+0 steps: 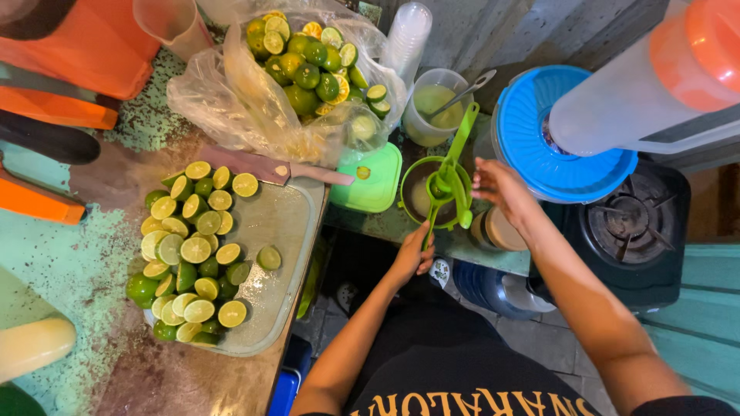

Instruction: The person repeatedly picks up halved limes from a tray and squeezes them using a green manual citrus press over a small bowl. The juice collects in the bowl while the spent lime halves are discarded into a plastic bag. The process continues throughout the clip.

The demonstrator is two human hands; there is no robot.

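Currently, step in hand: a lime half [438, 187] sits in the cup of the green hinged squeezer [449, 182], which stands open over the green strainer bowl [418, 196].
Left hand [414, 256]: clenched on the end of the squeezer's lower handle, low and near the body; forearm rises from the lap.
Right hand [499, 187]: fingers curled at the rim of the squeezer cup, just beside the fruit; whether they pinch anything I cannot tell. The forearm runs out to the right.
Upper handle: raised, pointing away toward the clear cup with a spoon [433, 106].
Technique, as a judgement: seat the half cut face down and centred, keep the cup over the bowl, clear the fingers before closing, press both handles evenly.
Supply: cut lime halves on the glass tray [289, 231]; whole limes in the plastic bag [231, 100]; a knife [270, 167] lies between them.
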